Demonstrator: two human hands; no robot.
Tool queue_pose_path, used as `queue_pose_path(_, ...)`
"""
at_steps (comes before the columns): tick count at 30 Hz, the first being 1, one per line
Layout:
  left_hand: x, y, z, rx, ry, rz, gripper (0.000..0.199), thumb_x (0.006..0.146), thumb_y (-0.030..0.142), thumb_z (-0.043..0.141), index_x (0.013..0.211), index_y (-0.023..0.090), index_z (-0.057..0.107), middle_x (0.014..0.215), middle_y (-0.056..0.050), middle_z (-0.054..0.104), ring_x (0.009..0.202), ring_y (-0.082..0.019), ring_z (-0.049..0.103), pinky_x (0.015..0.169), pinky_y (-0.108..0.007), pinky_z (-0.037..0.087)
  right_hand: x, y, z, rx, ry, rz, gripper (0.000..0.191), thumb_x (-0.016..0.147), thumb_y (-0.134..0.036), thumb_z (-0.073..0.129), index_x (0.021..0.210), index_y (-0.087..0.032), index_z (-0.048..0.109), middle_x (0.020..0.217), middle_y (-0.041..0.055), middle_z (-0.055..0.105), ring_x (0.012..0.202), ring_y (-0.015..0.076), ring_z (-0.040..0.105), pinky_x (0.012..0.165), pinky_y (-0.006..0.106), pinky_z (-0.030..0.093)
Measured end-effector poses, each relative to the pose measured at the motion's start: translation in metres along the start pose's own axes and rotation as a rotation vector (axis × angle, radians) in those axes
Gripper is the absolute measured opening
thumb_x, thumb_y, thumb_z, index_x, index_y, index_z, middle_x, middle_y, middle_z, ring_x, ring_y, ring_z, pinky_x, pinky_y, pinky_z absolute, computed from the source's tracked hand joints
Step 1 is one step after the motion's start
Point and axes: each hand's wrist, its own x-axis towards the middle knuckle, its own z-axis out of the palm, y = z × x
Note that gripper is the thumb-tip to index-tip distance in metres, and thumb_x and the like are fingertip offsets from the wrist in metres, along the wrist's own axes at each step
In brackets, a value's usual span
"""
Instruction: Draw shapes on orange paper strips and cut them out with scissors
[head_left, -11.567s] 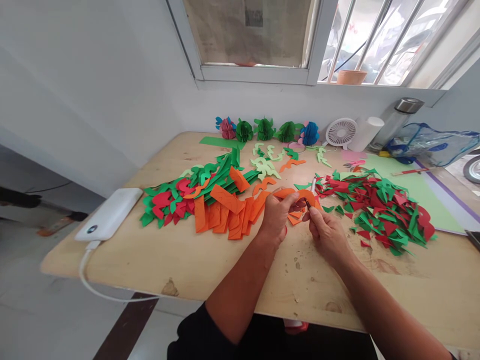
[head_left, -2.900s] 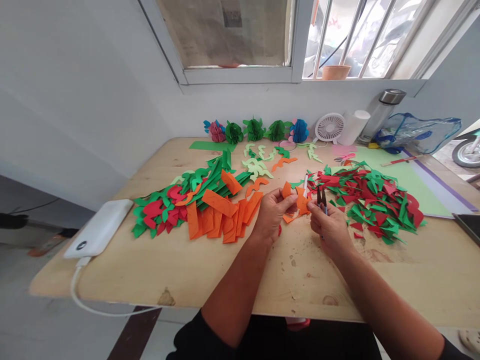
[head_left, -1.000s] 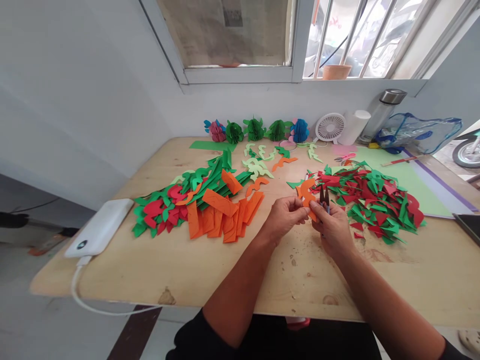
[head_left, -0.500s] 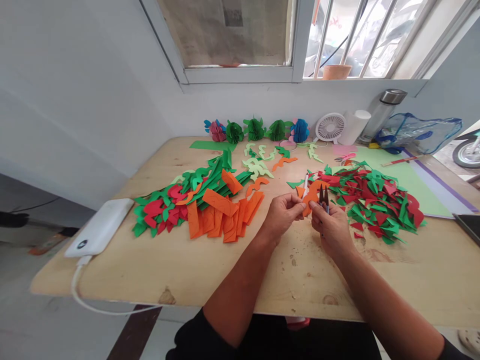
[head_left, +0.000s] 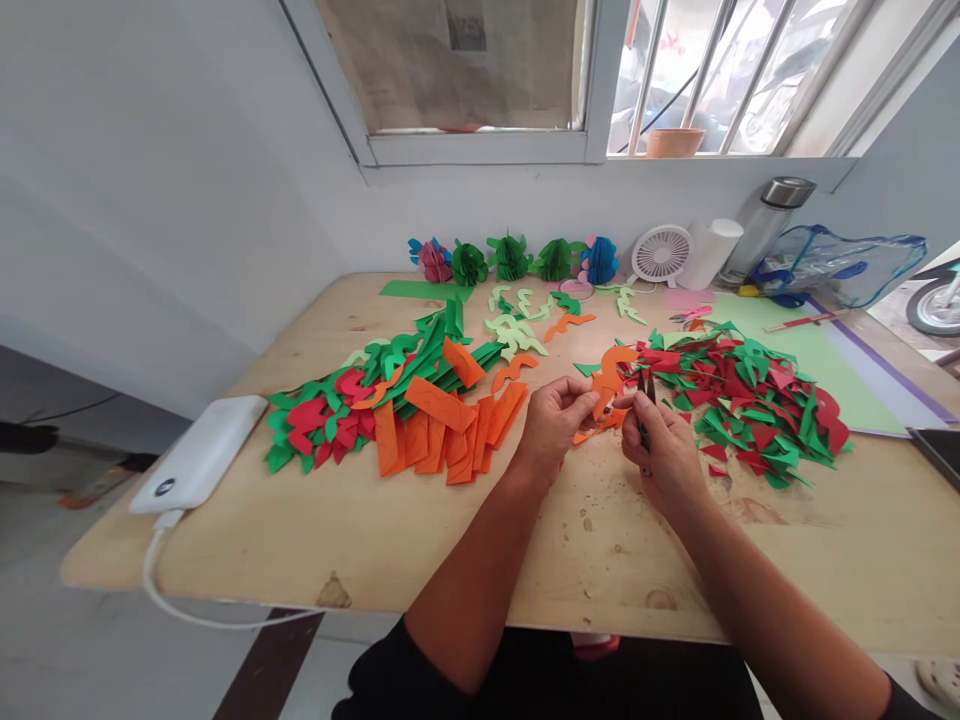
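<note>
My left hand (head_left: 556,422) pinches a curved orange paper cutout (head_left: 616,370) between thumb and fingers, its rounded end pointing up and to the right. My right hand (head_left: 666,442) is closed around a pair of thread snips (head_left: 645,425), dark pointed blades upward, just right of the cutout. Below the cutout, an orange paper scrap (head_left: 604,424) shows between the hands. Left of my hands lie folded orange paper pieces (head_left: 427,440) with drawn outlines, beside green paper strips (head_left: 431,360) and red and green cutouts (head_left: 322,420).
Red and green paper scraps (head_left: 750,390) are heaped at the right. Pale green cutouts (head_left: 514,335) lie farther back. Along the wall stand honeycomb paper figures (head_left: 511,258), a small fan (head_left: 661,255) and a bottle (head_left: 769,225). A white power bank (head_left: 199,455) sits at the left edge.
The orange cutout has turned upright and moved slightly left in my left hand. My right fingers have come off it, still holding the snips. An orange scrap now shows below.
</note>
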Motion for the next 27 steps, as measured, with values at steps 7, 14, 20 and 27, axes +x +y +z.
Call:
queue_pose_path(7,-0.0008,0.0003,0.0004,-0.017,0.026,0.016,0.023,0.062,0.033,0.073,0.065,0.016,0.057,0.052,0.004,0.057,0.047,-0.008,0.050,0.053,-0.022,0.042,-0.0019,-0.0022,0.0007,0.022,-0.045,0.051,0.044,0.075,-0.060,0.067,0.076,-0.016,0.063,0.048,-0.0061,0.043,0.038,0.0032,0.024,0.038,0.020,0.011)
queue_pose_path(14,-0.0014,0.0008,0.0011,-0.039,0.002,0.017,0.023,0.062,0.032,0.073,0.065,0.016,0.057,0.052,0.004,0.057,0.047,-0.007,0.050,0.054,-0.021,0.041,-0.0023,-0.0019,0.0015,-0.001,-0.051,0.040,0.038,0.071,-0.052,0.074,0.076,-0.016,0.064,0.047,-0.0081,0.039,0.038,0.0024,0.021,0.038,0.020,0.010)
queue_pose_path(20,0.0000,-0.0026,0.0014,-0.048,-0.009,0.021,0.023,0.061,0.033,0.073,0.064,0.016,0.056,0.050,0.005,0.055,0.047,-0.007,0.049,0.053,-0.021,0.041,-0.0018,-0.0019,0.0023,0.006,-0.035,0.057,0.036,0.068,-0.048,0.078,0.077,-0.015,0.065,0.047,-0.0092,0.035,0.039,0.0026,0.020,0.039,0.020,0.010)
queue_pose_path(27,-0.0005,-0.0007,0.0018,-0.048,-0.002,0.020,0.022,0.060,0.032,0.072,0.065,0.017,0.056,0.052,0.004,0.057,0.048,-0.007,0.049,0.053,-0.022,0.041,-0.0021,-0.0025,0.0025,-0.005,-0.049,0.055,0.037,0.071,-0.051,0.075,0.075,-0.016,0.063,0.046,-0.0088,0.037,0.038,0.0023,0.021,0.038,0.019,0.010)
